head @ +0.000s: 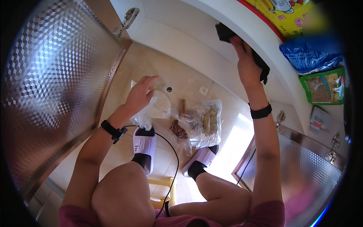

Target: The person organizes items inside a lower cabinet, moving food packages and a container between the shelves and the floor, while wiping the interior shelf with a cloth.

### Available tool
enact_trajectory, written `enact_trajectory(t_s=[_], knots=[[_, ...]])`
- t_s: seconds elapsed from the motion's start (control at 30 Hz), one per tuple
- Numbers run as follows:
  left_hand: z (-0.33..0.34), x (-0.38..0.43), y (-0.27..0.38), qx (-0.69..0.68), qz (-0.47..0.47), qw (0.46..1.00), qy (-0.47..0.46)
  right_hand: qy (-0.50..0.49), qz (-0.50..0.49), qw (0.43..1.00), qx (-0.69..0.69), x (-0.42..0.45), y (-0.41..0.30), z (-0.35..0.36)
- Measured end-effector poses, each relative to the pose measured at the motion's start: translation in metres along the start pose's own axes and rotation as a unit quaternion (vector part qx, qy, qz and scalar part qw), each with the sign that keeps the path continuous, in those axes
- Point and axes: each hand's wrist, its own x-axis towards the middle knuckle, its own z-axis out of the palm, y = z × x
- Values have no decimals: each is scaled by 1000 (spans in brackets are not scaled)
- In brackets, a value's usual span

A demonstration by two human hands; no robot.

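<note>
My right hand [247, 68] reaches into a white cabinet [170, 32] and grips a black cloth [225, 31] against its inner surface. Part of the cloth shows beyond my fingers and part beside my wrist. My left hand [139, 93] hovers with fingers apart near a clear plastic bag with white contents [161, 106] on the tiled floor. Whether it touches that bag is unclear. Nearby lie a clear bag of dried plant matter [211, 119], some dark red dried pieces in plastic [178, 129] and a brown stick-like piece [182, 105].
Patterned cabinet doors stand open at left [51, 62] and right [300, 164]. On the right shelf sit a yellow packet [289, 20], a blue packet [309, 56] and a green pouch [323, 86]. A black cable [176, 153] runs between my legs, above a yellow stool [158, 181].
</note>
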Motion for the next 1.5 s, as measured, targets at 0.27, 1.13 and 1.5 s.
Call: enact_trajectory(t_s=[0.27, 1.13, 1.5], knots=[[1, -3, -11, -7, -4, 1000, -1, 12, 91, 986, 142, 93, -66, 46], [-7, -20, 11, -57, 2, 998, 0, 98, 21, 995, 16, 187, -144, 49], [-8, -26, 4, -63, -27, 998, -10, 51, 86, 928, 360, 148, -163, 129]])
